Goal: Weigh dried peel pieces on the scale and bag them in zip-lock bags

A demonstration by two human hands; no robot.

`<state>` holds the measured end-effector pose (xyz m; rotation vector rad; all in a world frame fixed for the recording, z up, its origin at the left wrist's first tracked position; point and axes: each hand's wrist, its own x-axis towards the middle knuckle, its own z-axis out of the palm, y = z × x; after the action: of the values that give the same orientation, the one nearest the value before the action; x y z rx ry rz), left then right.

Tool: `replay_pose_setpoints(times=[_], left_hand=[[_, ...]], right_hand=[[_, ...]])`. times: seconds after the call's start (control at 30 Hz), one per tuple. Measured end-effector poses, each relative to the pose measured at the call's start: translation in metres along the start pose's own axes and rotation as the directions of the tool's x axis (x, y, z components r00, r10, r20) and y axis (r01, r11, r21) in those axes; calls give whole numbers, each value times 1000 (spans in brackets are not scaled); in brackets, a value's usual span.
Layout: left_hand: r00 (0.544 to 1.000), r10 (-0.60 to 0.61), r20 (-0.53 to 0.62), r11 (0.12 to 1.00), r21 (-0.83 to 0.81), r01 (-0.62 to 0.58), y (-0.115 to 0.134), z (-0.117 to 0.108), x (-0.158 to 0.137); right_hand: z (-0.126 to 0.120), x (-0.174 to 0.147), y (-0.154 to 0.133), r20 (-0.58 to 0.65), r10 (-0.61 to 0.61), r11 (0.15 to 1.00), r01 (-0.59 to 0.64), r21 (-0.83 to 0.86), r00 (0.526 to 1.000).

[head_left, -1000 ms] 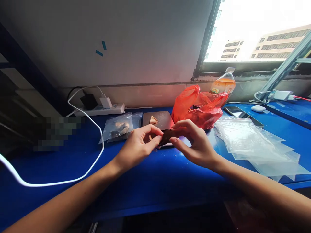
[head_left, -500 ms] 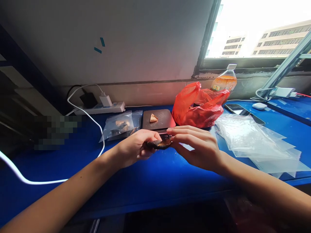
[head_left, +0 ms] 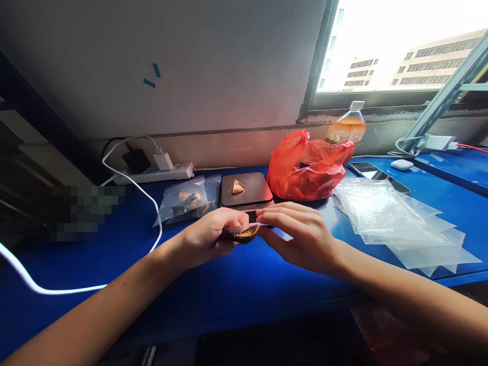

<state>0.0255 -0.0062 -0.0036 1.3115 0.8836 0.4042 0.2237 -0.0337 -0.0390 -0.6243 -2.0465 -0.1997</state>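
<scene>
My left hand (head_left: 213, 231) is closed around a dark, curved piece with a tan inside (head_left: 248, 234), perhaps a dried shell or mushroom. My right hand (head_left: 299, 231) meets its right end, thumb and fingers pinched; a thin pale strip shows by the fingertips, too small to name. Just behind the hands is a dark kitchen scale (head_left: 253, 190), its front panel partly hidden by my fingers. On its plate lies a pale, roughly triangular piece (head_left: 238, 186). Left of the scale, clear zip bags (head_left: 183, 198) hold similar brown pieces.
A red plastic bag (head_left: 305, 173) stands right of the scale, before a bottle of orange drink (head_left: 347, 127). Clear zip bags (head_left: 385, 213) are stacked at the right, near a phone (head_left: 366, 170). A power strip (head_left: 171, 171) and a white cable (head_left: 152, 195) lie at the left on the blue table (head_left: 247, 300).
The dark piece has tilted in my left hand, so more of its tan inside shows. Both hands have shifted slightly left in view, and the camera has turned a little.
</scene>
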Motion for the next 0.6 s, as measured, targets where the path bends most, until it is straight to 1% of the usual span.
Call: replay_pose_setpoints(times=[0.1,0.17,0.2,0.3,0.37,0.43,0.53,0.6], left_hand=[[1000,4,18,1000,30,-5,0,4,-1],[1000,19,4,998,59,-19,1,8,-1],[999,32,-3,996,78,-32,2,10,-1],[997,72,0,982,176,-71,4,10,-2],[997,50,53,954,294,-63,6,9,-4],[991,-22,132,903,429,-37,7,7,-6],[963,-144,226,819,574,-12,9,7,-9],[949,-193,250,789,614,-1,9,9,-11]], right_hand=[[3,1,-6,17,59,981,-61,185,998],[4,3,-9,22,43,957,-48,287,999],[3,3,-10,18,20,952,-25,305,1000],[0,3,-13,-3,-67,965,66,253,998],[-3,3,-16,19,-137,971,131,202,990],[-7,2,-20,90,-226,965,210,159,970],[-9,2,-27,194,-365,929,342,141,911],[-8,3,-30,180,-431,900,407,156,884]])
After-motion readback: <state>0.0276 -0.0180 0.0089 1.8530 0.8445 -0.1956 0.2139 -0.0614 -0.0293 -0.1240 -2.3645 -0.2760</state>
